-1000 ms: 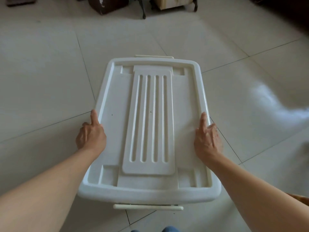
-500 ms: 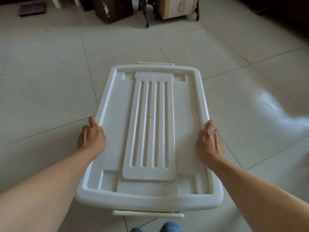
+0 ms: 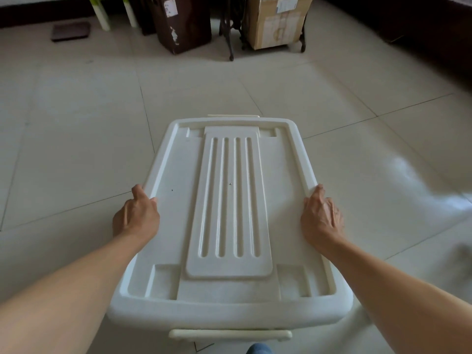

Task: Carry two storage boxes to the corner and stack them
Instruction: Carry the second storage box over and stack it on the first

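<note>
Carrying one white storage box (image 3: pixel 229 226) across the tiled floor (image 3: pixel 76 123), lid up and lengthwise away from the body.

Left hand (image 3: pixel 135 215) and right hand (image 3: pixel 320 217) are each clamping a long edge of the lid, thumbs on the rim, fingers curling underneath out of view. Judging by this, the carrying step is under way; a second box is not showing. Far ahead are standing a brown bin (image 3: pixel 184 21) and a cardboard box (image 3: pixel 275 19). Next is calling for level walking, then lowering it squarely at the corner.

Pale tiled floor (image 3: pixel 76 123), cardboard box (image 3: pixel 277 20) beyond
</note>
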`<control>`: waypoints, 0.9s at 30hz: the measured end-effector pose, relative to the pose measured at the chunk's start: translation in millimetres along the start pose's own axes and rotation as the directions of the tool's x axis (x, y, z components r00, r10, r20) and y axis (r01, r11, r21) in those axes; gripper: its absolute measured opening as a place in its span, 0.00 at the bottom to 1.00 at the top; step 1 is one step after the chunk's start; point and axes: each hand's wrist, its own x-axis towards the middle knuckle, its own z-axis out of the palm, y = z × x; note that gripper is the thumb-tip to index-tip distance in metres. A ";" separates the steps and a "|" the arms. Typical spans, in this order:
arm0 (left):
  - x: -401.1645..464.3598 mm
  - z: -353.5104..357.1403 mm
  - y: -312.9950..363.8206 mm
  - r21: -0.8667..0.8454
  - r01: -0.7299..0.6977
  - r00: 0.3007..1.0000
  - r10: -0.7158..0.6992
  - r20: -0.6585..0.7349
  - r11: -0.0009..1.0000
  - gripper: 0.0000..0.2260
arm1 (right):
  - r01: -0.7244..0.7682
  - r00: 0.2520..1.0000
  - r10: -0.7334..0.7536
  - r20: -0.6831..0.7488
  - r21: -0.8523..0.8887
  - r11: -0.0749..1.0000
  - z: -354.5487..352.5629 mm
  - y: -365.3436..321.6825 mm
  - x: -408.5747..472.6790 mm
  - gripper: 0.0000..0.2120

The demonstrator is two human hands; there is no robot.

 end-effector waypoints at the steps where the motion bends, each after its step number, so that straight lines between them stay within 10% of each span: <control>1: -3.6 -7.8 -2.1 0.003 0.006 1.000 -0.006 0.000 1.000 0.16 | 0.000 1.000 0.000 0.006 0.001 1.000 -7.7 -3.1 -3.5 0.09; 27: -74.8 -294.8 -108.9 -0.081 0.275 0.948 -0.284 -0.141 0.958 0.15 | 0.352 0.933 -0.350 0.086 -0.011 0.936 -220.9 -210.1 -97.8 0.09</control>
